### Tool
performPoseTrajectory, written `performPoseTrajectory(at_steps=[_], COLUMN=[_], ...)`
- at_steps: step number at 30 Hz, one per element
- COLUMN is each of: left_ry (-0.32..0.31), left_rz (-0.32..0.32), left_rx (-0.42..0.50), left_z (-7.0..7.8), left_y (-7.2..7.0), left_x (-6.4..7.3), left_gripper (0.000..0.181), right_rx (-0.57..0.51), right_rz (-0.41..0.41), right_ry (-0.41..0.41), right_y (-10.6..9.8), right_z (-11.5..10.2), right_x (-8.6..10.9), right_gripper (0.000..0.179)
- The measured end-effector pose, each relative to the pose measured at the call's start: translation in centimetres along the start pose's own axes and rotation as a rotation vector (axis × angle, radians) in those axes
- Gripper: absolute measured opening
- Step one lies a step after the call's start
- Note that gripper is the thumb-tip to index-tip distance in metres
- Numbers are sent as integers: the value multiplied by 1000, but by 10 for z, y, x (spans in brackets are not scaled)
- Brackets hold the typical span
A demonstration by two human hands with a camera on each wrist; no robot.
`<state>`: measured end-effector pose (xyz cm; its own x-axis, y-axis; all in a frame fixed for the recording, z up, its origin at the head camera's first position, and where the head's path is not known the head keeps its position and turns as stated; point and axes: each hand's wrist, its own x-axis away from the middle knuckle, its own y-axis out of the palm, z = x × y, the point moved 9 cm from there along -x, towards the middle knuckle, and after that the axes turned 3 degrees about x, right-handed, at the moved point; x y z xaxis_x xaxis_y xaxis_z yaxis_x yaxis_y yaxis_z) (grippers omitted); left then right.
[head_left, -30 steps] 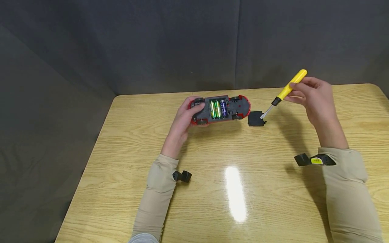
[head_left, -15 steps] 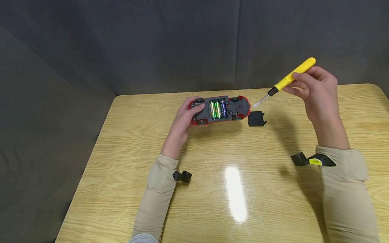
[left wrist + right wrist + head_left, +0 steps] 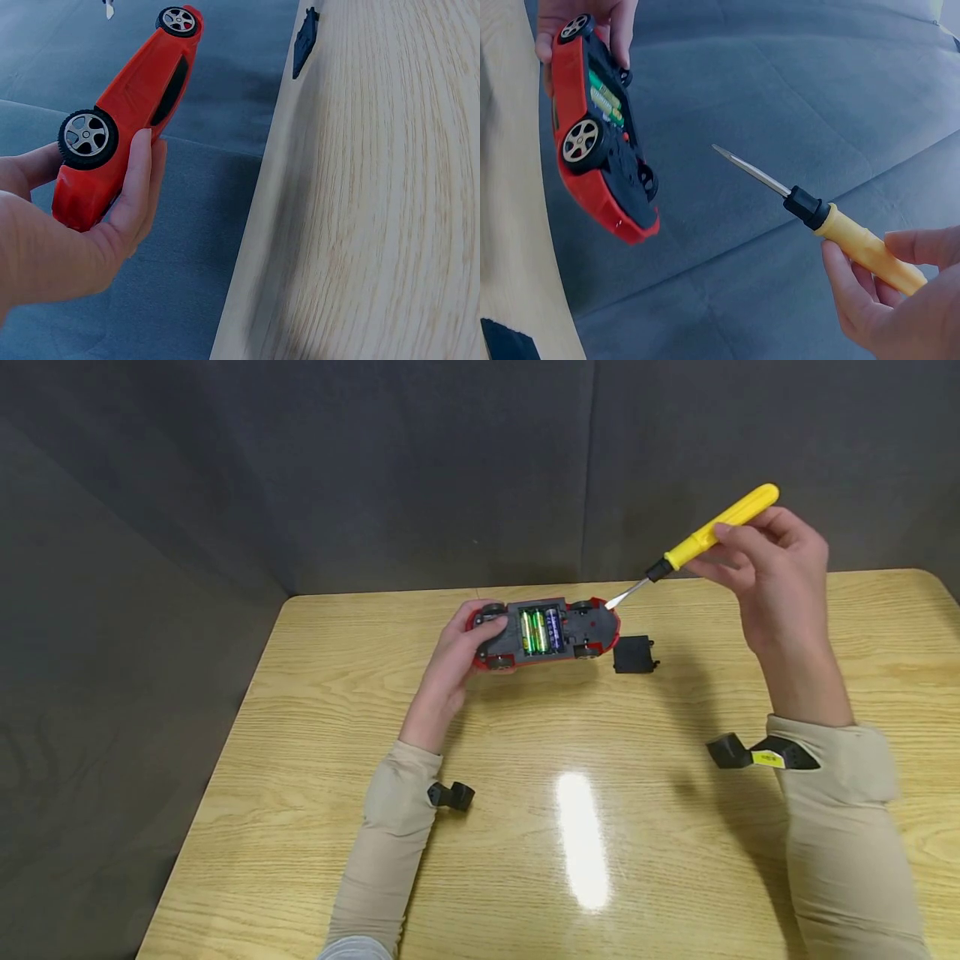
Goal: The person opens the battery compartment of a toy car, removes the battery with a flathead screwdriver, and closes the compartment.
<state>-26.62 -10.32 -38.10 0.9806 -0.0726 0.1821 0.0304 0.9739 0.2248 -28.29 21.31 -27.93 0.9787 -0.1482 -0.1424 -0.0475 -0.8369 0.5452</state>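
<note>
My left hand (image 3: pixel 457 647) grips the rear of a red toy car (image 3: pixel 124 120), its black underside turned up. In the car's uncovered battery compartment lie two green batteries (image 3: pixel 535 632) and one purple battery (image 3: pixel 553 630). My right hand (image 3: pixel 783 568) pinches the yellow handle of a flat-tipped screwdriver (image 3: pixel 870 251). In the head view the screwdriver's tip overlaps the car's far end, but the right wrist view shows a gap between them. A black battery cover (image 3: pixel 634 654) lies on the table, just right of the car.
The wooden table (image 3: pixel 510 843) extends below both arms. A dark cloth (image 3: pixel 420 477) hangs behind its far edge. Small black cameras (image 3: pixel 452 796) sit on both wrists.
My right hand has lifted the screwdriver and carried it left, its tip going from over the black cover to near the car's end. The left hand and car have stayed nearly still.
</note>
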Motion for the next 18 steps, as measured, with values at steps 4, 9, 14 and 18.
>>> performPoseTrajectory(at_steps=[4, 9, 14, 18], left_ry=[3, 5, 3, 6], left_rz=[-6, -9, -13, -13], left_rx=[3, -3, -10, -12], left_z=[0, 0, -1, -1], left_y=[1, 1, 1, 1], left_x=[-1, -2, -2, -2], left_gripper=[33, 32, 33, 32], right_rx=[0, -16, -15, -8], right_rz=[-5, -6, -5, -7], right_ry=[-9, -8, 0, 3], right_y=[6, 11, 16, 19], right_z=[0, 1, 4, 6], right_x=[0, 0, 0, 1], right_gripper=[24, 25, 25, 25])
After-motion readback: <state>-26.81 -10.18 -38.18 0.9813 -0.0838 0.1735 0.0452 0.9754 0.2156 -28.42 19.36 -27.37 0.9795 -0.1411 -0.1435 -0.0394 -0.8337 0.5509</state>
